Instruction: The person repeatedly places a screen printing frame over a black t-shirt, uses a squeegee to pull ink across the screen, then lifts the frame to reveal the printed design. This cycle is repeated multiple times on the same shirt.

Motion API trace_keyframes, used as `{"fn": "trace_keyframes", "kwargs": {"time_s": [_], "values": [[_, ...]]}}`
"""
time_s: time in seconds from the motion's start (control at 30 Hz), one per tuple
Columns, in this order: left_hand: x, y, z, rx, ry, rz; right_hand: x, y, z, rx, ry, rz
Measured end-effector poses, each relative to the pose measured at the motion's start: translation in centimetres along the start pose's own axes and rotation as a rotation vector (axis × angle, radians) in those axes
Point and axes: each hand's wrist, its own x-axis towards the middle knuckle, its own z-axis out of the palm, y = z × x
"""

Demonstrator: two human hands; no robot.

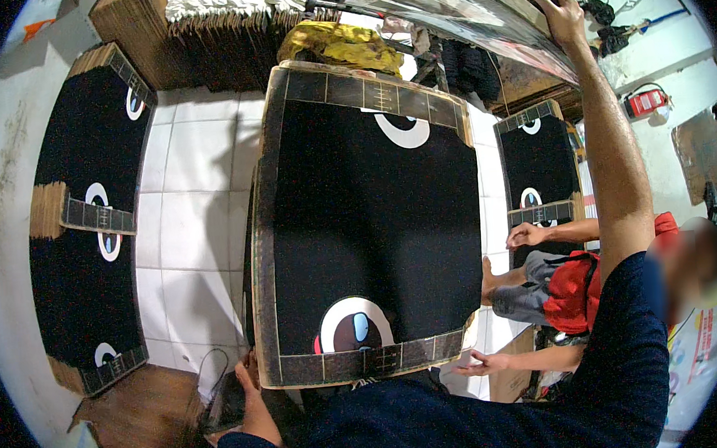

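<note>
In front of me a board [433, 100] with ruled, taped borders carries a black fabric panel [375, 223]. White cartoon-eye prints sit on the panel, one near the far edge and one near the closest edge. High at the right, my right hand [559, 16] is closed round the edge of a large framed printing screen [468, 13], which is tilted up at the far side of the board. My left hand [248, 374] is low at the board's near left corner. Its fingers are partly hidden there, so their grip cannot be made out.
Black panels with eye prints lie on boards [80, 214] at left and on more boards [555, 208] at right. A person in a red top [566, 290] is close on my right, hands near the board. Behind are yellow cloth [336, 47] and stacked boards [227, 49].
</note>
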Motion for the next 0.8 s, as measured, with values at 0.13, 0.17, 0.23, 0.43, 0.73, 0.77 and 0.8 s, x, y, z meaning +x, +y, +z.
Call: {"fn": "trace_keyframes", "kwargs": {"time_s": [0.13, 0.17, 0.23, 0.43, 0.73, 0.77, 0.8], "values": [[-0.4, 0.9, -1.5, 1.175, 0.116, 0.604, 0.7, 0.3, 0.2, -0.017, 0.041, -0.014], [-0.4, 0.9, -1.6, 1.091, 0.153, 0.57, 0.9, 0.6, 0.2, -0.062, 0.009, 0.019], [-0.5, 0.9, -1.8, 0.963, 0.184, 0.435, 1.1, 1.0, 0.7, -0.062, 0.066, -0.015], [-1.5, 2.9, -3.3, 0.682, 0.288, 0.057, 1.3, 1.3, 1.0, -0.026, 0.009, 0.008], [2.0, 26.6, -4.9, 0.19, 0.663, 0.877, -1.0, -1.5, 1.7, 0.046, 0.046, -0.003], [2.4, 30.8, -4.0, 0.166, 0.71, 0.958, -1.4, -1.8, 2.0, 0.057, 0.041, 0.066], [2.1, 35.5, -2.9, 0.132, 0.737, 1.004, -1.4, -1.9, 2.0, 0.088, 0.071, 0.021]]}}
